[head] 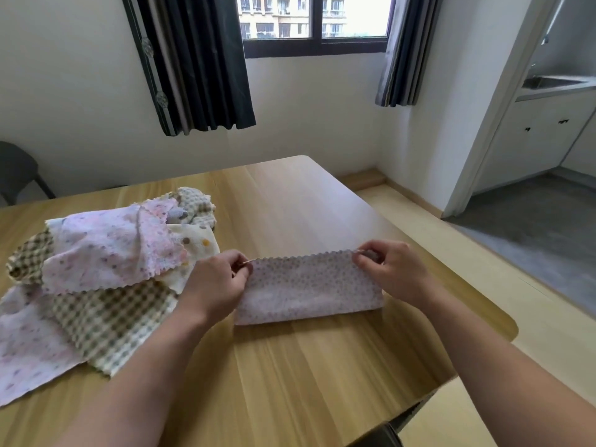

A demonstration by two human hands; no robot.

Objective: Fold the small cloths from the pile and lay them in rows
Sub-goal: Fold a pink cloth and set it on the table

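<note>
- White walls, a window point(312, 17) hung with dark curtains point(196, 59) and a wooden table point(306, 366) make up the room; a dark chair point(16, 169) stands at the far left behind the table.
- On the left part of the table lies the pile point(96, 269) of unfolded cloths: pink flowered, beige checked and cream dotted pieces that overlap. I count at least five, but the overlaps hide the exact number.
- Just right of the pile, the left hand point(214, 285) has its fingers point(239, 273) closed in a pinch on the left far corner of the pink dotted cloth point(309, 288).
- That one cloth sits at the middle of the table, doubled over. Its folded edge rests on the wood nearest the person, and its zigzag edge is held up on the far side.
- The cloth's long axis runs left to right, stretched between the two hands, so each hand holds one end and neither is nearer. The next fold would likely bring one end across to the other.
- The right hand point(392, 269) pinches the right far corner in the same way.
- No finished cloths lie in rows yet, so the task looks to be at its start.
- At the far right, a doorway opens onto a counter with a sink point(554, 83).
</note>
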